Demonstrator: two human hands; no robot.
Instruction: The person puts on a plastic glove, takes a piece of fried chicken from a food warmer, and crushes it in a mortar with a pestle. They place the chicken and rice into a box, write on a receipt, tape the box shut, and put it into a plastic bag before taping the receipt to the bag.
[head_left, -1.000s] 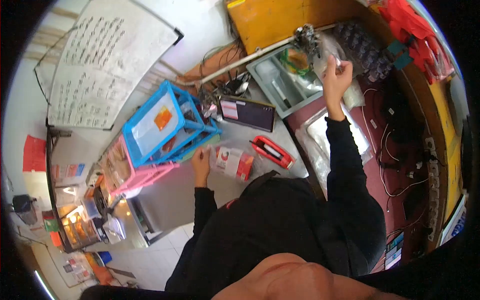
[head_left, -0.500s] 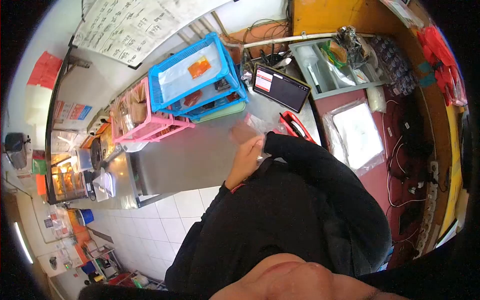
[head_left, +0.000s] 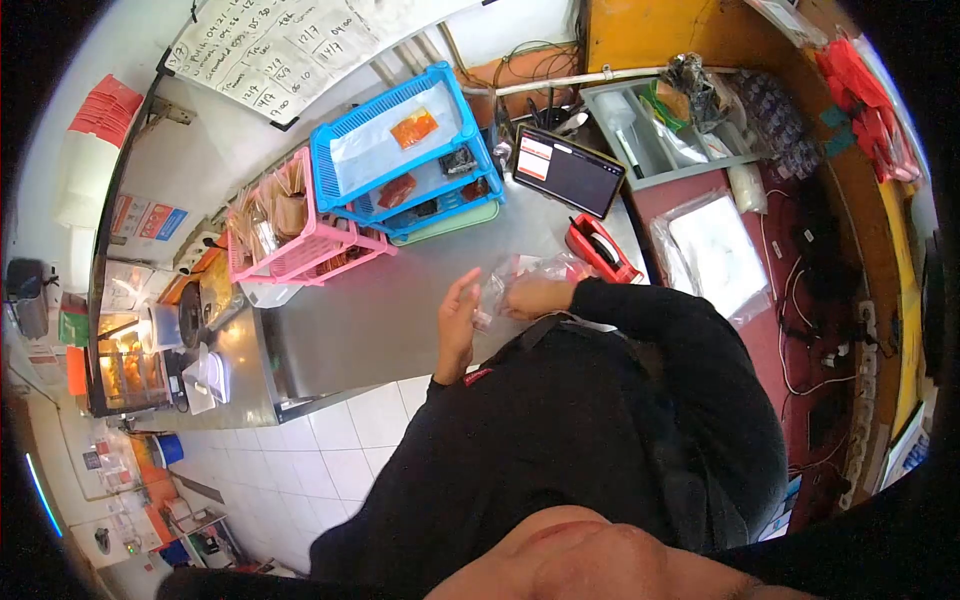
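Observation:
My left hand (head_left: 459, 322) is raised above the steel counter with its fingers apart, beside a clear plastic bag. A small clear piece shows at its fingers, too unclear to name. My right hand (head_left: 535, 298) reaches across to the clear plastic bag (head_left: 520, 271), its fingers bent down and partly hidden against the bag. Just right of the bag stands a red tape dispenser (head_left: 603, 250). Behind it a tablet (head_left: 568, 170) leans with its screen lit.
Blue stacked baskets (head_left: 395, 150) and a pink basket (head_left: 300, 225) stand on the steel counter (head_left: 370, 320). A grey divided tray (head_left: 670, 175) holds packets at the back right. Plastic-wrapped white sheets (head_left: 715, 255) lie on the maroon surface. Cables run at the far right.
My right hand has come down from the grey tray to the plastic bag beside my left hand. My left hand has lifted and its fingers have spread. The view has shifted left.

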